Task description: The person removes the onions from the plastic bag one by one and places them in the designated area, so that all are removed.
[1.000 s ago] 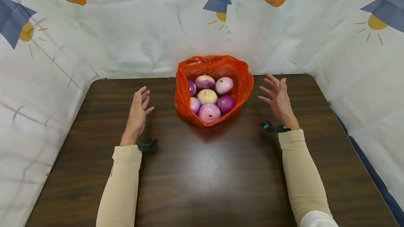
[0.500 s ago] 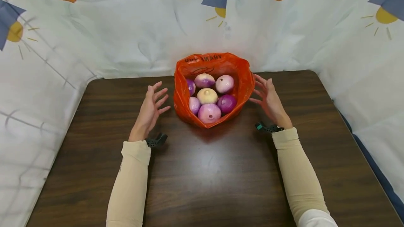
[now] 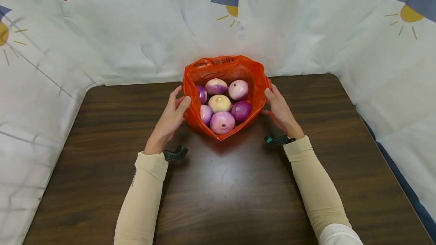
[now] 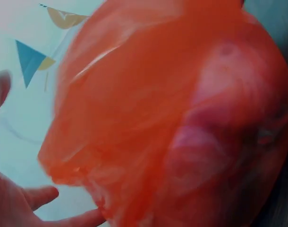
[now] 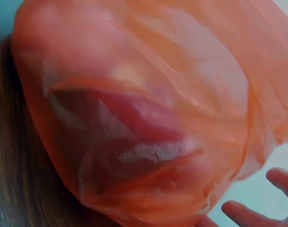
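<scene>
Your cream sleeves (image 3: 143, 196) are lying over the dark wooden tabletop (image 3: 221, 192), reaching forward. Your left hand (image 3: 169, 120) is pressing against the left side of the orange plastic bag (image 3: 225, 72), fingers spread and fairly straight, thumb up by the rim. Your right hand (image 3: 280, 112) is cupping the bag's right side, fingers relaxed and apart, thumb touching the plastic. So the bag is sitting between your two hands, open at the top. Inside it, red onions (image 3: 222, 121) are lying piled together. Behind the bag, a white patterned cloth (image 3: 136, 41) is hanging.
</scene>
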Available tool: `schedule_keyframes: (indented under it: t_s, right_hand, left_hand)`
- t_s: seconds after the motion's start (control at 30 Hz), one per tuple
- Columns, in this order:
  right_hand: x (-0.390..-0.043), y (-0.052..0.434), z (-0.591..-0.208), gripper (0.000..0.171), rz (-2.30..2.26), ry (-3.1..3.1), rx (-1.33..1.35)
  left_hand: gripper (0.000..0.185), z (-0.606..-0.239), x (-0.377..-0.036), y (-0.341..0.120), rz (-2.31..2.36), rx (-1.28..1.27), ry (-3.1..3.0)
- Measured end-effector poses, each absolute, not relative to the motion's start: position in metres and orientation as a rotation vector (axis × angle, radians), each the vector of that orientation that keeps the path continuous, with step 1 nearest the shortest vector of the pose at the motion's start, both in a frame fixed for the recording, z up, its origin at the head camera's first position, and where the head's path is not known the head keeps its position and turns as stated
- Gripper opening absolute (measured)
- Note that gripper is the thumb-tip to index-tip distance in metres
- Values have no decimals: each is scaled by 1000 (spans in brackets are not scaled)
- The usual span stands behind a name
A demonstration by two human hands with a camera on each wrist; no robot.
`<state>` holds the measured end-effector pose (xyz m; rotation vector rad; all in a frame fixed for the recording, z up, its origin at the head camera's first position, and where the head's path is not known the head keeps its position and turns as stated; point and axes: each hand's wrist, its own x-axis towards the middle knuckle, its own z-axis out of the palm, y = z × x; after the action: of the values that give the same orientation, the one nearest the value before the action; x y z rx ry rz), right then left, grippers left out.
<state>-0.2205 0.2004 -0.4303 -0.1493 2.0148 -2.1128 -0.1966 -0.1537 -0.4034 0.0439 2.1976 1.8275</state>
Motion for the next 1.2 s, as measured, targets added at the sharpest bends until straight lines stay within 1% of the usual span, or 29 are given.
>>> schedule_keyframes:
  t_s: [0.13, 0.2, 0.4, 0.5, 0.67, 0.73, 0.8, 0.93, 1.07, 1.13, 1.2]
  right_hand:
    - [-219, 197, -429, 61, -2075, 2050, -144]
    - [-218, 196, -429, 63, -2073, 2059, -140]
    - [-217, 195, -429, 71, -2089, 2081, -111]
    - [-217, 194, -429, 69, -2106, 2060, -98]
    - [-216, 193, -428, 67, -2134, 2030, -86]
    - [-217, 193, -427, 67, -2136, 2028, -78]
    - [-217, 193, -427, 66, -2139, 2030, -69]
    - [-219, 193, -429, 63, -2131, 2040, -58]
    - [-219, 192, -428, 59, -2104, 2056, -66]
    - [-218, 192, -428, 61, -2090, 2066, -68]
    - [-218, 193, -428, 63, -2082, 2071, -69]
  left_hand:
    - [90, -406, -197, -149, 1763, 2, 2264]
    - [93, -408, -199, -147, 1753, -19, 2273]
    - [87, -410, -202, -150, 1826, -65, 2228]
    - [85, -412, -202, -151, 1862, -71, 2209]
    - [91, -412, -202, -150, 1819, -94, 2261]
    - [91, -411, -203, -150, 1807, -97, 2281]
    - [88, -411, -203, -151, 1807, -93, 2289]
    - [76, -413, -203, -152, 1767, -95, 2311]
    - [75, -415, -202, -150, 1705, -99, 2352]
    - [72, -415, -202, -148, 1691, -87, 2370]
    - [65, -416, -201, -147, 1684, -86, 2383]
